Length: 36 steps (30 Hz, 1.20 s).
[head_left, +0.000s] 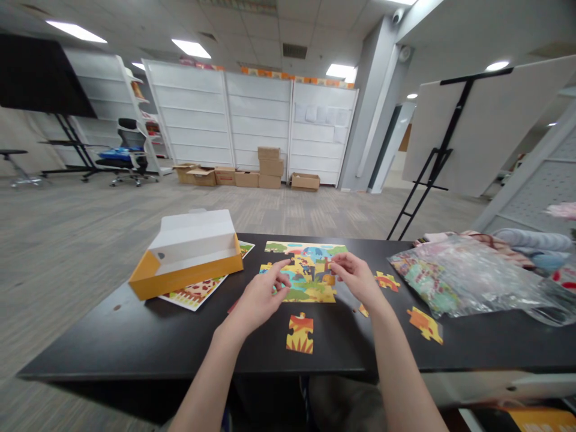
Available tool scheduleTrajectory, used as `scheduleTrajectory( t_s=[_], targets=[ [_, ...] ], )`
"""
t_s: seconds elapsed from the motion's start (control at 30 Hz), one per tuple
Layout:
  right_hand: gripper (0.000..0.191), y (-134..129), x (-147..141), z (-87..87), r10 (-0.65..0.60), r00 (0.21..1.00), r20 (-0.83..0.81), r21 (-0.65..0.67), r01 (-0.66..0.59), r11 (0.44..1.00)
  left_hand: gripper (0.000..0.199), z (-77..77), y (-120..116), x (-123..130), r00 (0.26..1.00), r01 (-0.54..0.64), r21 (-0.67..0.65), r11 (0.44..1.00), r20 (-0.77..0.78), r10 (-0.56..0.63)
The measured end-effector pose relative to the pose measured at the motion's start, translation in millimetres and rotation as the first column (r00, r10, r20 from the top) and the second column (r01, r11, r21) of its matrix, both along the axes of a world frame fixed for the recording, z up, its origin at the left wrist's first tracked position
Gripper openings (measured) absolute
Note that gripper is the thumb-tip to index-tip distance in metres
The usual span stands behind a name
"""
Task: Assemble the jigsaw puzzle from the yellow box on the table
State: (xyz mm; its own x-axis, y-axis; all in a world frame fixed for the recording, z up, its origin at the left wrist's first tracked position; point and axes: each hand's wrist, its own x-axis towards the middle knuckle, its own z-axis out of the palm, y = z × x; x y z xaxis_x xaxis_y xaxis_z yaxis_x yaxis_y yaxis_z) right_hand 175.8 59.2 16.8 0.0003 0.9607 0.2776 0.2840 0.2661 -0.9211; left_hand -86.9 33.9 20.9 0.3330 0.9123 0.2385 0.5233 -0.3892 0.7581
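Observation:
A partly joined jigsaw puzzle (310, 292) lies on the black table, with gaps in its left and right sides. My left hand (266, 294) hovers over its left edge, fingers apart and holding nothing. Over the right side is my right hand (353, 273), its thumb and index finger close together at the puzzle's edge; whether a piece is between them is too small to tell. One loose piece (300, 333) with red and yellow lies in front of the puzzle. Other loose pieces, an orange one (387, 281) and a yellow one (425, 324), lie to the right.
An open yellow box (189, 273) stands at the left on a giraffe picture sheet (195, 294). Clear plastic bags (463, 276) and folded cloth (531, 240) cover the table's right end. Behind are cardboard boxes (270, 168), white shelves and a board on a black stand.

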Motion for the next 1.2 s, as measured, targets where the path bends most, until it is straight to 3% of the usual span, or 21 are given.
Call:
scheduleTrajectory(
  t_s=[0.13, 0.23, 0.37, 0.53, 0.67, 0.77, 1.0, 1.1, 1.2],
  targets=[
    [0.025, 16.6, 25.1, -15.1, -0.277, 0.959, 0.065, 0.036, 0.275, 0.961, 0.038, -2.8, 5.0, -20.1, 0.965, -0.173, 0.061, 0.983, -0.188, 0.182],
    [0.021, 26.5, 33.5, -24.4, -0.313, 0.94, 0.14, 0.041, 0.31, 0.95, 0.034, -4.0, 4.2, -26.1, 0.907, -0.222, 0.095, 0.97, -0.345, 0.242],
    [0.021, 29.1, 38.7, -26.9, -0.379, 0.917, 0.124, 0.118, 0.365, 0.923, 0.033, -4.7, 0.0, -30.4, 0.828, -0.252, 0.124, 0.96, -0.486, 0.28],
    [0.033, 24.4, 50.1, -18.8, -0.469, 0.876, -0.109, 0.17, 0.481, 0.86, 0.033, -5.9, -0.8, -41.4, 0.765, -0.283, 0.14, 0.949, -0.564, 0.311],
    [0.042, 26.2, 59.8, -14.5, -0.505, 0.758, -0.414, 0.201, 0.617, 0.761, 0.032, -6.0, -1.0, -48.0, 0.755, -0.31, 0.131, 0.942, -0.568, 0.327],
    [0.042, 28.5, 65.3, -16.5, -0.49, 0.71, -0.505, 0.243, 0.662, 0.709, 0.028, -6.2, -2.3, -50.6, 0.769, -0.315, 0.102, 0.944, -0.555, 0.317],
    [0.045, 24.6, 57.4, -16.6, -0.485, 0.731, -0.48, 0.156, 0.615, 0.773, 0.032, -1.0, -0.6, -69.6, 0.825, -0.302, 0.054, 0.952, -0.486, 0.289],
    [0.043, 21.5, 49.0, -11.8, -0.473, 0.774, -0.42, 0.175, 0.581, 0.795, 0.033, 1.6, -2.3, -83.1, 0.838, -0.326, 0.008, 0.945, -0.46, 0.293],
    [0.04, 19.7, 42.0, -8.9, -0.465, 0.813, -0.351, 0.217, 0.553, 0.804, 0.034, 1.1, -7.8, -89.3, 0.852, -0.276, -0.052, 0.96, -0.476, 0.22]
  ],
)
